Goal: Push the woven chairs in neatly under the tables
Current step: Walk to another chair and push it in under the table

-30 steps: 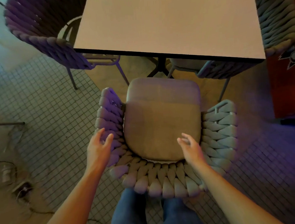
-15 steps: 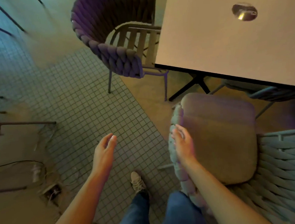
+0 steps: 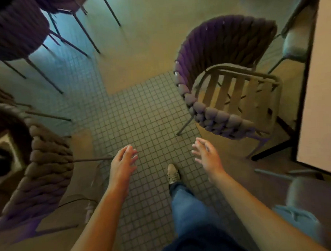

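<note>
Both hands empty, fingers spread wide: left hand [image 3: 123, 161] over bare tile, right hand [image 3: 205, 155] nearer the purple woven chair [image 3: 221, 81]. Up and right of the fingers, slatted seat facing the table [image 3: 319, 99] (only partly tucked, seemingly).

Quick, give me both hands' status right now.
Left hand: open, fingers spread, holding nothing, above the tiled floor.
Right hand: open, holding nothing, short of the slatted woven chair, not touching it.
</note>
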A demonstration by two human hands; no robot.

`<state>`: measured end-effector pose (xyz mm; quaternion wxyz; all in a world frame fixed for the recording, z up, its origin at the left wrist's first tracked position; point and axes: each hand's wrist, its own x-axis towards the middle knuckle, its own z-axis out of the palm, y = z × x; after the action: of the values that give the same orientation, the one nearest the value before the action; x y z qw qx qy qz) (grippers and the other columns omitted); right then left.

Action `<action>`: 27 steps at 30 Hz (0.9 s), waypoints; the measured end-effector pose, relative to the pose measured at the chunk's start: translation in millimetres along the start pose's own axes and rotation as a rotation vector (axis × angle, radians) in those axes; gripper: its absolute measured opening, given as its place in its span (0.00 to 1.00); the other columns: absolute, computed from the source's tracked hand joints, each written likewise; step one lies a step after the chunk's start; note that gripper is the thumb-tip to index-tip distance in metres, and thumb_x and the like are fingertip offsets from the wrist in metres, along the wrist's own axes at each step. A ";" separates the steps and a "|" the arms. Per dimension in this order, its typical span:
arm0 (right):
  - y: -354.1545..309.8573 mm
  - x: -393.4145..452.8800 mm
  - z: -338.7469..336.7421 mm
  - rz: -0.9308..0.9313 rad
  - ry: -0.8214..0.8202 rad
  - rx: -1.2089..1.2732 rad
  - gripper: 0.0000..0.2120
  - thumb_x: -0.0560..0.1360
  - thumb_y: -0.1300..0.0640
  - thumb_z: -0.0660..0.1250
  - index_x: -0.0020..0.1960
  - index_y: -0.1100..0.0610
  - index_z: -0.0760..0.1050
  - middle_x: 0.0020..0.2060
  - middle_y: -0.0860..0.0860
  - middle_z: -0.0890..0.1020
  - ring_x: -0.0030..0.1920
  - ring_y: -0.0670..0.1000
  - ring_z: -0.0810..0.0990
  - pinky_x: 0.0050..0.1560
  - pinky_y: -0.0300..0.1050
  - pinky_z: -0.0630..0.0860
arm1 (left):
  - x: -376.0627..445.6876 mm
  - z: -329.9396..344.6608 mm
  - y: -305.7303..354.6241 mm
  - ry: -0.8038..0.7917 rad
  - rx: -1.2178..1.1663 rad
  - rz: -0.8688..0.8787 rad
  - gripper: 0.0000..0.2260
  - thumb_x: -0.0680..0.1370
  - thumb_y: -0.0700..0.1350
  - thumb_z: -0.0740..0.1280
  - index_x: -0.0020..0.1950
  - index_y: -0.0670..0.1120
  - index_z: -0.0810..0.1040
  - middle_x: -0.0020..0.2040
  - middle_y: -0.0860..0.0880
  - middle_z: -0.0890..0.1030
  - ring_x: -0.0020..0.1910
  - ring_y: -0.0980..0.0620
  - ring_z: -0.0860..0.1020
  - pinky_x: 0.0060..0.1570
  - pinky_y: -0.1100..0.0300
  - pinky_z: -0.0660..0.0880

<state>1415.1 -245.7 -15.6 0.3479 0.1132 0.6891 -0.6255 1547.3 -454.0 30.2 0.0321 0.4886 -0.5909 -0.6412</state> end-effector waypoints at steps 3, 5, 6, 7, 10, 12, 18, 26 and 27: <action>-60.4 63.3 60.1 0.012 -0.052 -0.038 0.18 0.80 0.51 0.58 0.68 0.57 0.70 0.57 0.51 0.76 0.48 0.46 0.77 0.44 0.41 0.72 | 62.6 -15.7 61.9 0.064 -0.027 0.001 0.15 0.80 0.54 0.61 0.62 0.50 0.76 0.56 0.50 0.81 0.58 0.50 0.79 0.54 0.53 0.75; -102.6 98.6 95.6 -0.027 -0.080 -0.066 0.18 0.80 0.50 0.59 0.67 0.56 0.70 0.56 0.50 0.77 0.48 0.45 0.77 0.50 0.42 0.73 | 100.3 -23.0 107.6 0.082 -0.026 0.029 0.14 0.80 0.54 0.61 0.62 0.51 0.76 0.55 0.50 0.81 0.57 0.51 0.79 0.53 0.53 0.75; -121.8 113.0 109.2 -0.048 -0.094 -0.080 0.17 0.80 0.49 0.59 0.66 0.54 0.71 0.57 0.49 0.77 0.50 0.45 0.78 0.53 0.44 0.73 | 116.2 -25.5 127.9 0.085 -0.019 0.052 0.13 0.79 0.55 0.61 0.60 0.52 0.76 0.56 0.51 0.81 0.57 0.52 0.79 0.54 0.53 0.76; -142.3 128.1 122.5 -0.063 -0.107 -0.101 0.16 0.79 0.48 0.59 0.65 0.51 0.71 0.57 0.49 0.78 0.52 0.45 0.79 0.55 0.45 0.73 | 132.8 -27.8 147.2 0.090 -0.011 0.073 0.11 0.79 0.55 0.61 0.59 0.54 0.76 0.56 0.51 0.81 0.57 0.53 0.79 0.56 0.53 0.76; -191.7 174.5 159.1 -0.121 -0.154 -0.164 0.17 0.78 0.47 0.60 0.66 0.50 0.71 0.56 0.47 0.79 0.57 0.47 0.79 0.55 0.42 0.73 | 186.6 -27.8 195.1 0.074 0.052 0.140 0.08 0.79 0.56 0.60 0.56 0.58 0.75 0.57 0.53 0.79 0.58 0.54 0.77 0.57 0.53 0.75; -221.5 219.0 185.0 -0.220 -0.125 -0.331 0.20 0.77 0.45 0.61 0.67 0.50 0.71 0.54 0.43 0.79 0.60 0.48 0.77 0.52 0.36 0.72 | 240.8 -23.3 227.0 0.058 0.230 0.214 0.13 0.78 0.58 0.61 0.60 0.57 0.74 0.59 0.56 0.77 0.57 0.58 0.76 0.52 0.59 0.74; -299.0 339.3 227.6 -0.321 -0.121 -0.839 0.28 0.76 0.38 0.57 0.73 0.48 0.65 0.72 0.51 0.69 0.71 0.51 0.67 0.69 0.50 0.67 | 400.9 -13.9 319.8 -0.021 0.718 0.400 0.24 0.75 0.62 0.61 0.69 0.54 0.70 0.68 0.52 0.73 0.66 0.53 0.71 0.63 0.51 0.71; -410.0 461.9 220.8 -0.119 0.109 -0.545 0.25 0.74 0.37 0.59 0.69 0.45 0.69 0.66 0.50 0.76 0.66 0.51 0.74 0.65 0.51 0.71 | 558.4 28.8 465.5 -0.176 0.895 0.439 0.24 0.75 0.63 0.61 0.67 0.53 0.73 0.62 0.51 0.77 0.57 0.57 0.74 0.56 0.56 0.72; -421.3 480.4 215.6 -0.087 0.145 -0.469 0.24 0.75 0.39 0.60 0.68 0.46 0.70 0.64 0.50 0.76 0.65 0.51 0.75 0.65 0.52 0.72 | 577.9 45.6 482.6 -0.204 0.895 0.449 0.24 0.75 0.63 0.62 0.66 0.53 0.73 0.62 0.52 0.77 0.56 0.57 0.74 0.56 0.55 0.73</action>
<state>887.0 -663.5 21.4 0.2871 0.0440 0.8427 -0.4533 957.4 -922.9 62.9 -0.1010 0.2505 -0.8982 -0.3469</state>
